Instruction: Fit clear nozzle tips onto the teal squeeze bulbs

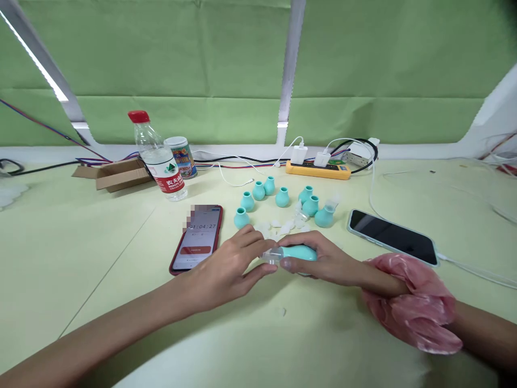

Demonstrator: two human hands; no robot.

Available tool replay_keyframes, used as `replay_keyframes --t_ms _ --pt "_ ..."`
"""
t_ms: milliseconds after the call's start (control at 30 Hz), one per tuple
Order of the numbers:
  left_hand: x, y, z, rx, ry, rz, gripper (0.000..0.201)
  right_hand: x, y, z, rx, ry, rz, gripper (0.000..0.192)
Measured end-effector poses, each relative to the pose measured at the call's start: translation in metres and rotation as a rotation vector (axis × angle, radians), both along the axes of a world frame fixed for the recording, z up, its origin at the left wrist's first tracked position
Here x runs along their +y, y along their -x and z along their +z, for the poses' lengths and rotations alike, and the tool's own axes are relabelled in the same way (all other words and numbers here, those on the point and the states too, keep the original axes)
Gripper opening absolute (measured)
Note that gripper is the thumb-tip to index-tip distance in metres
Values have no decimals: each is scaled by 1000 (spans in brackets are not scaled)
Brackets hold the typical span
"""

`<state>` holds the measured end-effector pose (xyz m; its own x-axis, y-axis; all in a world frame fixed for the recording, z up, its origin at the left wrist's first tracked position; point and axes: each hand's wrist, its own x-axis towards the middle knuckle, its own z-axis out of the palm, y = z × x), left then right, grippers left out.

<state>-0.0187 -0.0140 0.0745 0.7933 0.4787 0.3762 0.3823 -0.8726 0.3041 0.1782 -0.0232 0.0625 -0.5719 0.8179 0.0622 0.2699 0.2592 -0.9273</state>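
Note:
My right hand (329, 258) is closed around a teal rubber squeeze bulb (299, 251), which lies sideways with its neck to the left. A clear plastic nozzle (274, 255) is at the bulb's neck, and my left hand (234, 261) has its fingers closed about the nozzle's outer end. How firmly the nozzle sits in the neck cannot be seen. Just beyond my hands stand several more teal bulbs (282, 197), mouths up. One bulb (324, 216) at the right leans beside clear plastic pieces (301, 215). Small whitish translucent pieces (287, 226) are scattered in front of them.
A phone showing a timer (197, 240) lies left, a dark-screened phone (391, 237) right, cabled. Behind are a water bottle (161, 161), a can (182, 156), an open cardboard box (121, 175) and a yellow power strip (318, 170). A pink plastic bag (412, 304) wraps my right forearm.

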Motion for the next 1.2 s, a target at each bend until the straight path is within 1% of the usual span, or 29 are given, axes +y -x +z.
replay_keyframes --t_ms 133,200,233,300,367,400,467,567,667,767,900,967,1033,1100,1200 --pt "3 0 -5 31 -78 -49 23 4 -1 -5 30 298 40 20" --pt "5 -1 -8 3 -71 -38 24 7 -1 -8 69 383 44 22" --pt "7 -1 -9 -36 -57 -12 25 8 -1 -9 111 413 30 23" --pt "12 0 -10 -131 -11 87 32 12 -2 -12 231 435 -34 25" --pt "17 1 -11 -183 37 204 39 16 -4 -13 353 419 -122 25" --pt "19 1 -12 -169 46 245 39 18 -5 -14 400 406 -163 24" --pt "23 1 -17 -74 15 270 33 22 -7 -16 464 380 -233 23" --pt "23 -2 -29 145 -97 218 29 25 -9 -17 511 364 -290 19" --pt "16 -8 -39 291 -168 169 35 25 -8 -18 524 355 -318 19" --pt "3 -13 -40 329 -184 96 37 25 -9 -17 539 347 -359 18" --pt "-19 -18 -34 342 -111 -60 40 26 -10 -15 555 350 -394 19" --pt "-26 -19 -35 409 -73 -120 32 26 -10 -15 555 345 -393 19" --pt "-28 -19 -40 473 -52 -141 21 26 -9 -14 553 336 -394 18" --pt "-25 -19 -46 479 -62 -136 20 26 -10 -13 548 321 -395 18" --pt "-17 -22 -54 429 -107 -101 20 23 -16 -10 521 276 -383 18"
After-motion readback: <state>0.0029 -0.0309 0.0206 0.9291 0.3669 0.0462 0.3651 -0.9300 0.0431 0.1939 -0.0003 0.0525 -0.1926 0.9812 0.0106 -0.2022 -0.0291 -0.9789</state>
